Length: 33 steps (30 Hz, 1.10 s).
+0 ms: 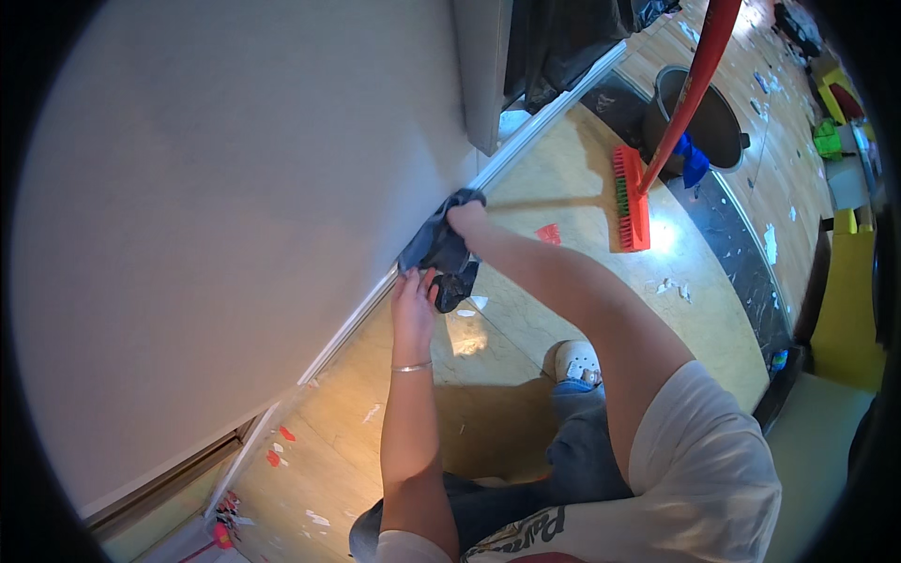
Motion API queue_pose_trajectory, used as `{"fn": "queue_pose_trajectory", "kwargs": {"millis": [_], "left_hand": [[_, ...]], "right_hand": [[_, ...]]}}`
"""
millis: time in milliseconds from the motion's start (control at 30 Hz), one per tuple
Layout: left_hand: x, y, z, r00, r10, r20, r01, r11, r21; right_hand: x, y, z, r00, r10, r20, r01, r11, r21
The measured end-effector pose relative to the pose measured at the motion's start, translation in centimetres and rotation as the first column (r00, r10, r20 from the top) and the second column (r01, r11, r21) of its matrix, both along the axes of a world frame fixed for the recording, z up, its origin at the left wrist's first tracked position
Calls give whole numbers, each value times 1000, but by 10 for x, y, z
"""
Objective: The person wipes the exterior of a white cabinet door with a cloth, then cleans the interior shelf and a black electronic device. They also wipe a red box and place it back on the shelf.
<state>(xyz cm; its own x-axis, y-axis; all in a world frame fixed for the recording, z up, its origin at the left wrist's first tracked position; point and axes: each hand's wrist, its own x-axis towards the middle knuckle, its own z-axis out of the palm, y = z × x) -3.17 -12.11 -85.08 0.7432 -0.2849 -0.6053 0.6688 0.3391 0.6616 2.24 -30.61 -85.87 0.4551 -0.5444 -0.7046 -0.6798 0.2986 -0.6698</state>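
Note:
A dark, crumpled plastic bag is held low against the foot of the pale wall, beside the light skirting strip. My right hand grips its upper right part. At its lower edge, the fingers of my left hand hold the material, with a bracelet on that wrist. A shiny black fold of the same dark material hangs just right of my left fingers. What lies inside or behind the bag is hidden.
A red broom stands on its bristles at the right, near a dark bucket with a blue cloth over its rim. Paper scraps litter the tiled floor. Yellow furniture lines the far right; my white clog is below.

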Motion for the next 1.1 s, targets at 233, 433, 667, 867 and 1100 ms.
{"fn": "queue_pose_trajectory", "kwargs": {"millis": [233, 433, 667, 867, 1100], "left_hand": [[3, -60, 17, 978, -178, 111, 172, 983, 63], [9, -57, -2, 987, -108, 119, 107, 994, 21], [2, -56, 1, 934, -243, 260, 216, 968, 131], [-43, -87, 17, 933, -326, 152, 334, 942, -29], [-49, -34, 9, 954, -267, 139, 241, 954, 176]], "right_hand": [[16, -91, -34, 991, -128, -28, 116, 960, -254], [-3, -35, -38, 993, 119, 15, -119, 992, 46], [9, -46, -38, 986, 147, 83, -154, 985, 75], [7, -129, -77, 992, -37, 117, 51, 991, -121], [8, -48, -60, 987, 118, 107, -145, 944, 297]]}}
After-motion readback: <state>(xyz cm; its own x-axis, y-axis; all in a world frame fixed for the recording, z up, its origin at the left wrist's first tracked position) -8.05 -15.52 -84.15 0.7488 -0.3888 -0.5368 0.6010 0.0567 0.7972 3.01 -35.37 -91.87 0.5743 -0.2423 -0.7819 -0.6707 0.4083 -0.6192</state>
